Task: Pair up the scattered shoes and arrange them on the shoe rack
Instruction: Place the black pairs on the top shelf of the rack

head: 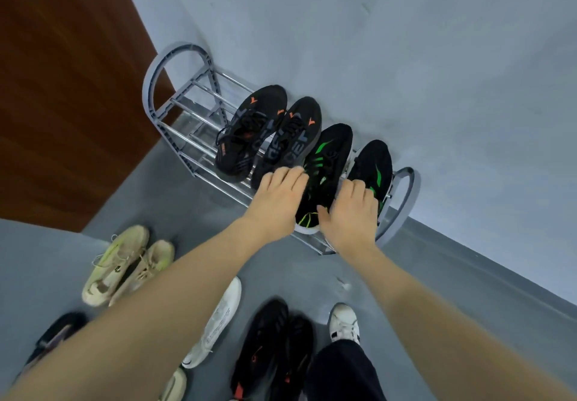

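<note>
A grey shoe rack with metal bars stands against the wall. On its top tier sit a black pair with orange marks and a black pair with green stripes. My left hand grips the left green-striped shoe at its opening. My right hand holds the heel end of the right green-striped shoe, with its thumb against the left one. Both shoes rest on the rack with toes toward the wall.
On the grey floor lie a beige pair, a white shoe, a black pair with red marks, a dark shoe at far left and a pale shoe at the bottom edge. My own white shoe stands nearby. A brown door is left of the rack.
</note>
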